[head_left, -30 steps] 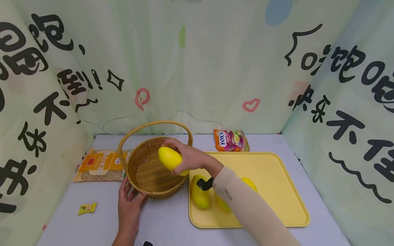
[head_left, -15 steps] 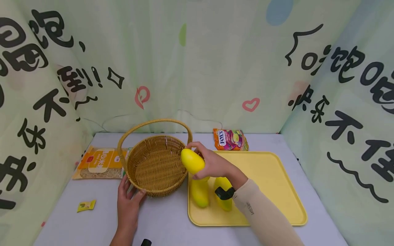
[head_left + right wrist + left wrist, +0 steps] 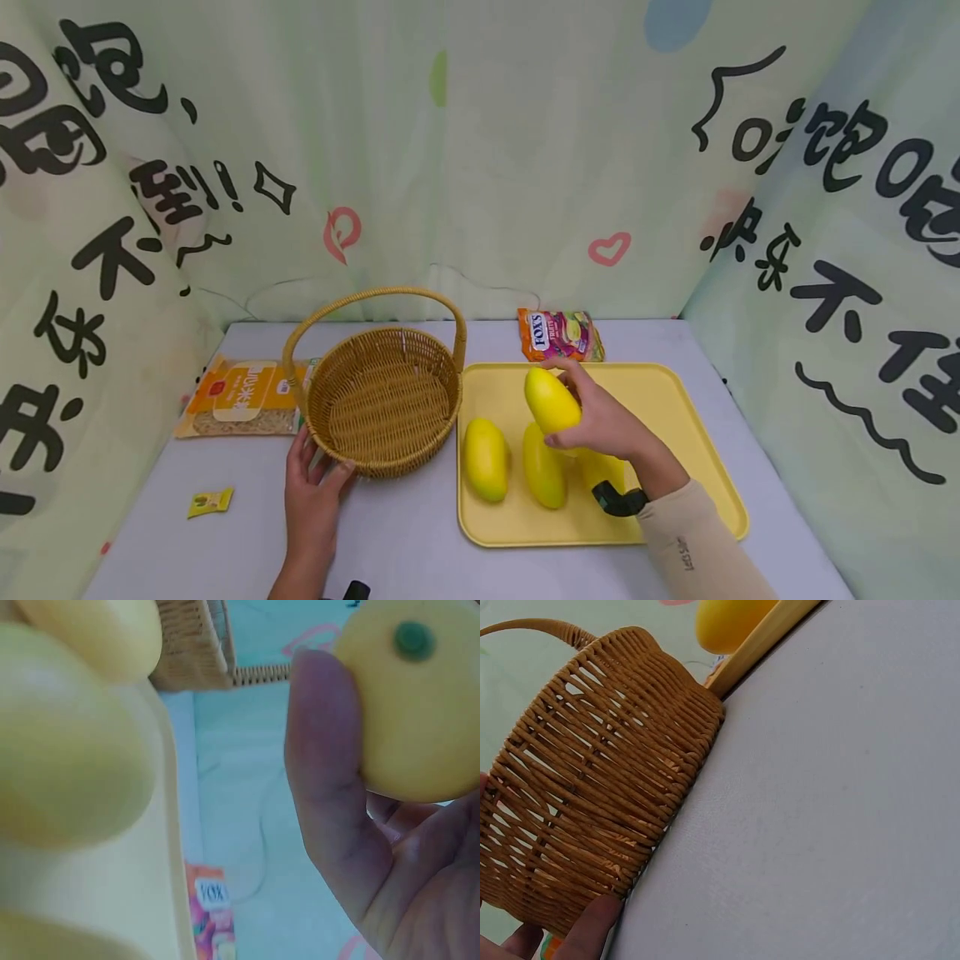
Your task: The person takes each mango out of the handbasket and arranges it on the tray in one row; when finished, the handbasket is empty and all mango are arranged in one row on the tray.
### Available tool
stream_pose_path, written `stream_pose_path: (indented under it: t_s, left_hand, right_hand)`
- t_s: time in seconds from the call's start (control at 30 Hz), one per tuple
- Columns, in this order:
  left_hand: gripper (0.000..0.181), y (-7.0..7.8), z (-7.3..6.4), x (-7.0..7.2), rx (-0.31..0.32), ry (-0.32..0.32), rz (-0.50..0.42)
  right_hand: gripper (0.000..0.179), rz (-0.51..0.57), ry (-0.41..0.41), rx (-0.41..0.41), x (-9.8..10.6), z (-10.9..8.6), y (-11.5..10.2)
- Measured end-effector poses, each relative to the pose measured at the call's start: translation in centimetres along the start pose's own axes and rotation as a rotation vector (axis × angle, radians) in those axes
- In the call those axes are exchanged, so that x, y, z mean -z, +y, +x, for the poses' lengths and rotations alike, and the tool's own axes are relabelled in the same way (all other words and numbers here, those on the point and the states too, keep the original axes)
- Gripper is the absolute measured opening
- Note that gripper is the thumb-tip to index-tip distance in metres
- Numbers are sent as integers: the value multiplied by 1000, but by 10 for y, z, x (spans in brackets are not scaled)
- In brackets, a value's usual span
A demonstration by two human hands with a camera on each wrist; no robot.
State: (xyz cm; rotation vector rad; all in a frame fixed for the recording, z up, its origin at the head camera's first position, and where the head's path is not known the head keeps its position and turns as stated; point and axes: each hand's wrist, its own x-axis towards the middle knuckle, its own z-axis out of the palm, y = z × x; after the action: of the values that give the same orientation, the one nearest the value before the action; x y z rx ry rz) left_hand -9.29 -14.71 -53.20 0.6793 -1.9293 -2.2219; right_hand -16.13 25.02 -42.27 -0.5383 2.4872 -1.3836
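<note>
My right hand (image 3: 600, 417) grips a yellow mango (image 3: 551, 398) above the yellow tray (image 3: 697, 467); the right wrist view shows a green stem tip on this mango (image 3: 420, 712). Below it, one mango (image 3: 486, 460) lies at the tray's left, another mango (image 3: 543, 468) in its middle, and a third mango (image 3: 603, 473) is partly hidden by my right wrist. My left hand (image 3: 313, 500) holds the lower left side of the round wicker basket (image 3: 382, 400), which has a tall handle and nothing in it. In the left wrist view, fingers (image 3: 592, 926) touch the basket's woven wall (image 3: 607, 765).
An orange bag of grain (image 3: 243, 400) lies left of the basket, partly behind its handle. A small yellow wrapped packet (image 3: 211, 502) lies nearer on the white table (image 3: 405, 542). Behind the tray sits a FOX'S candy bag (image 3: 561, 335). Printed curtains surround the table.
My right hand has moved right with the mango, from over the basket to over the tray, uncovering the tray's left mangoes. My left hand has stayed at the basket.
</note>
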Motion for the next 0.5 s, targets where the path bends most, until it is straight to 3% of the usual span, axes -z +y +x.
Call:
stream_pose_path:
  t_s: [0.5]
  left_hand:
    - [98,-1,1,-1,0,4,-8]
  right_hand:
    - [101,20,177,-110,36,-72,37]
